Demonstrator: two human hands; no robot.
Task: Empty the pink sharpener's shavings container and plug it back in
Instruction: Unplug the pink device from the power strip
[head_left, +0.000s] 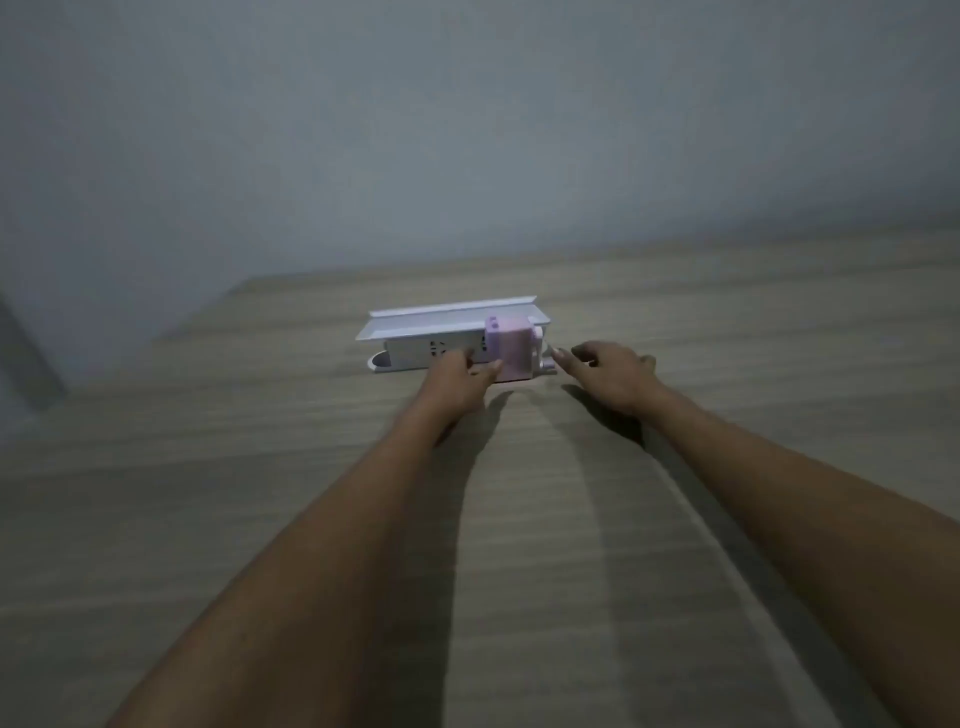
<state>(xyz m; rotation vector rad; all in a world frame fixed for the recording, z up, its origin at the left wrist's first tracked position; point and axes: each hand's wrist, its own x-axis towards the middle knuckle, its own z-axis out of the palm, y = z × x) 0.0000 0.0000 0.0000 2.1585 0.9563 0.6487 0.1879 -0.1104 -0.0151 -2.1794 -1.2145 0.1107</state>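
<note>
A pink box-shaped sharpener (511, 349) stands on the wooden table, in front of the right end of a white power strip holder (441, 332). A small crank sticks out of the sharpener's right side. My left hand (457, 379) rests against the sharpener's left side, thumb touching the pink body, fingers on the white strip. My right hand (613, 371) hovers just right of the sharpener with fingers spread, fingertips close to the crank, holding nothing. The image is blurred and dim.
The wooden table (260, 493) stretches wide on all sides of the hands. A plain grey wall (467, 130) rises behind the table's far edge. The white holder has a flat shelf on top and sockets on its front face.
</note>
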